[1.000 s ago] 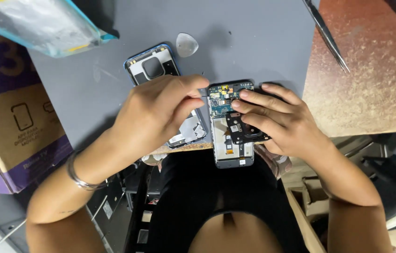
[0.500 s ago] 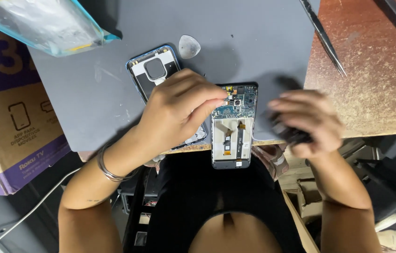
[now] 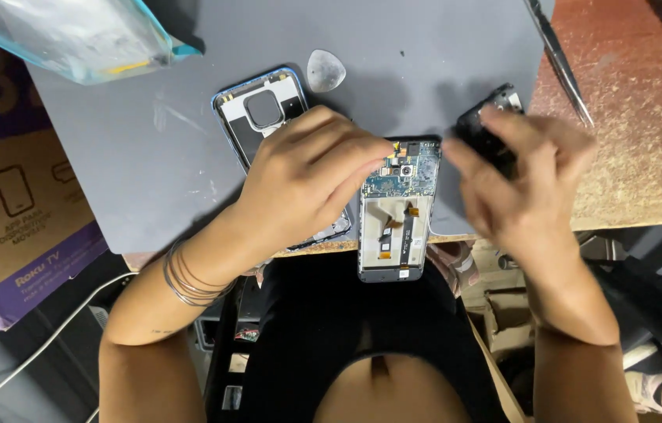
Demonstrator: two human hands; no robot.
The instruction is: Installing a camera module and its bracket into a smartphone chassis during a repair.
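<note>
Lifted clear of the opened phone [image 3: 395, 211] since the earlier frames, the black inner cover piece [image 3: 486, 131] now sits in the right hand [image 3: 523, 184], which has swung out to the right over the grey mat [image 3: 143, 172] and is blurred with motion; its fingers are curled round the piece, though how tightly cannot be made out. What that leaves exposed is the phone's green circuit board at the top end and the pale frame with its flex cables below, the phone lying face down with its lower end jutting over the near edge of the bench [image 3: 644, 157]. On its upper left corner rests the left hand [image 3: 299, 176], fingers bent and fingertips pressing down on the board area, holding nothing that shows. As a judgement, the teardown is part way: back shell [image 3: 260, 117] already off and lying just beside the phone under the left wrist, inner cover just freed, board and screen assembly not yet separated. Beyond the shell lies a pale triangular pick [image 3: 325, 70]. Farther out are a clear plastic bag [image 3: 72, 35], a cardboard box [image 3: 10, 204], and tweezers [image 3: 558, 59] on the brown surface.
</note>
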